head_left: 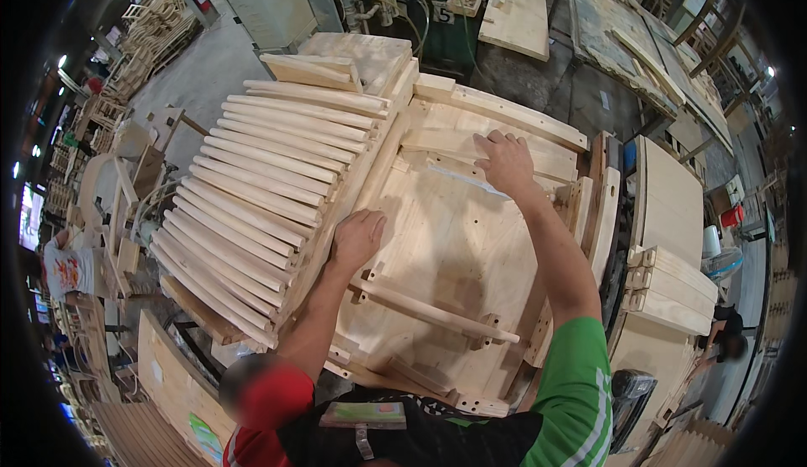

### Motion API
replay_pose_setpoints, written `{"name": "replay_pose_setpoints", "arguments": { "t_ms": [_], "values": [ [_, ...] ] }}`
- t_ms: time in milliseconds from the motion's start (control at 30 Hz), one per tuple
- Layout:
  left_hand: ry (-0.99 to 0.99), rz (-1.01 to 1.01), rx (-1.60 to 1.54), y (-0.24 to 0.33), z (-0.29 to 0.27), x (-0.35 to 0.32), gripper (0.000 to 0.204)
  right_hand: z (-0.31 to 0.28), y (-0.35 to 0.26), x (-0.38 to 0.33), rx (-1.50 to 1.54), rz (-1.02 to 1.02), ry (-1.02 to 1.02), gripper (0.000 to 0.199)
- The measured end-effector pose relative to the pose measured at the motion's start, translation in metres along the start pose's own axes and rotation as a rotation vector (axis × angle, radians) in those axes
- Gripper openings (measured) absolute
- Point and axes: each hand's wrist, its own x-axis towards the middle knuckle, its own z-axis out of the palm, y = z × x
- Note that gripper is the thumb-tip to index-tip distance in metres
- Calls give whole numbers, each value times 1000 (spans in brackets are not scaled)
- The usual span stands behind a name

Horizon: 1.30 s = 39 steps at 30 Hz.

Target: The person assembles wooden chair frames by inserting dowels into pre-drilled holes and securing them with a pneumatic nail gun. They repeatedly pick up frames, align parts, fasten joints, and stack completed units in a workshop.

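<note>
My right hand [506,162] is closed over a pale wooden board [437,139] lying across the far part of a wooden work frame [420,202]. Its thumb is at the board's near edge, its fingers over the top. Lower and to the left, my left hand [359,236] has curled fingers and rests at the inner edge of a long wooden rail [382,160]; whatever those fingers hold is hidden. Left of that rail, several rounded wooden slats [261,168] lie side by side in a row. A narrow wooden bar [433,309] crosses the near part of the frame.
A wooden block [311,72] stands beyond the slats, before a grey cabinet [265,5]. Stacked panels [672,290] lie on the right, near a fan [723,263]. A bench with boards [622,38] stands far right. A person in a white shirt [69,267] is at the left.
</note>
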Motion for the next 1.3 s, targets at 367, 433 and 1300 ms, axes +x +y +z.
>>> {"name": "replay_pose_setpoints", "arguments": {
  "t_ms": [367,433,1300],
  "values": [
    [21,-9,-29,10,-3,4,9,67,27,-9,337,52,150,28],
    [-1,-27,-8,10,-7,-2,10,78,19,-3,378,10,126,25],
    [-277,-16,-622,107,26,-37,14,-91,-198,-490,-201,973,366,50]
  ]
}}
